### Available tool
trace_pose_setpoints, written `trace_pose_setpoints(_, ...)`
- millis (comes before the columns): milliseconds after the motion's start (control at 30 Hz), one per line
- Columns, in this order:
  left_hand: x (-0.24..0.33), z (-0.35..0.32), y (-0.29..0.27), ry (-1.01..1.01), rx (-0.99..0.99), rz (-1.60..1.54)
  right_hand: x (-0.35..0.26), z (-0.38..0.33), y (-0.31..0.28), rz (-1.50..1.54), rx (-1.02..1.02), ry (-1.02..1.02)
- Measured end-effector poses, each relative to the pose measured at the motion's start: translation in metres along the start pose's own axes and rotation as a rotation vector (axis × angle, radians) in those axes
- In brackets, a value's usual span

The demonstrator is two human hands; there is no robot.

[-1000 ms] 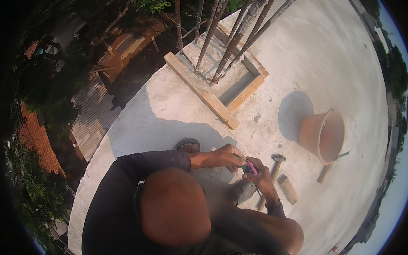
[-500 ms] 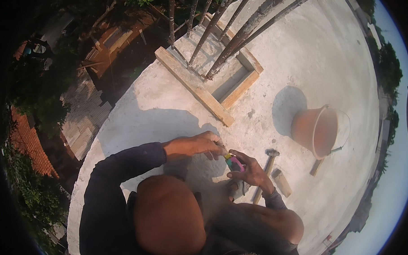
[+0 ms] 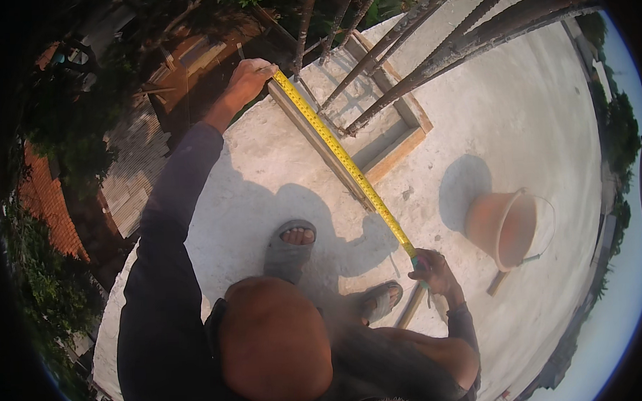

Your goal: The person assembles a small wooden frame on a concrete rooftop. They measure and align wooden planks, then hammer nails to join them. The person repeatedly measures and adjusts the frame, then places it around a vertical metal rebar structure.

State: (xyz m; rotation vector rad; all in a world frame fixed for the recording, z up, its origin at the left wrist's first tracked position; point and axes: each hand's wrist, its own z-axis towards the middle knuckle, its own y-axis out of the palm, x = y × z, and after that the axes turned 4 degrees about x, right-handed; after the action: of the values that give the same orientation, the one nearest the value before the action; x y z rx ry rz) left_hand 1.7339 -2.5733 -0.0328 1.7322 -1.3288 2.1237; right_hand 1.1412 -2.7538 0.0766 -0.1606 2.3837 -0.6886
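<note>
A yellow tape measure (image 3: 342, 154) is stretched over the near board of a wooden form frame (image 3: 396, 157). My left hand (image 3: 250, 80) pinches the free end of its blade at the frame's far left corner. In my right hand (image 3: 438, 274), closed around it, is the tape's small case, mostly covered by the fingers. The blade runs in a straight slant between my hands and extends past the board's near end. Several ribbed steel bars (image 3: 429, 57) rise out of the frame, just beyond the tape.
An orange bucket (image 3: 502, 226) lies tipped at the right, with a short wooden piece (image 3: 498, 282) beside it. A wooden tool handle (image 3: 410, 305) shows under my right hand. My sandalled feet stand on the concrete slab (image 3: 255, 150), whose left edge drops to rooftops (image 3: 133, 175).
The tape blade has been pulled out long. My left hand has moved up and away to the frame's far corner; my right hand, with the case, has shifted right.
</note>
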Motion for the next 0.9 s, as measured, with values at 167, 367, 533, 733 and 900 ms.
trace_pose_setpoints(167,-0.01,0.01,0.023,-0.177,0.009,0.177,0.002,0.013,-0.003,0.019,-0.092,0.126)
trace_pose_setpoints(367,-0.018,0.006,0.043,-0.287,0.056,0.272,0.02,0.011,0.001,0.369,-0.054,0.061)
trace_pose_setpoints(533,-0.063,0.021,0.051,-0.196,0.085,0.23,0.023,0.013,-0.002,0.01,-0.043,0.141)
trace_pose_setpoints(733,-0.085,0.024,0.052,-0.205,0.052,0.064,0.029,0.012,0.007,0.133,0.077,0.017)
trace_pose_setpoints(900,-0.062,0.015,0.051,-0.278,0.109,0.069,0.046,0.01,0.014,0.115,0.141,-0.139)
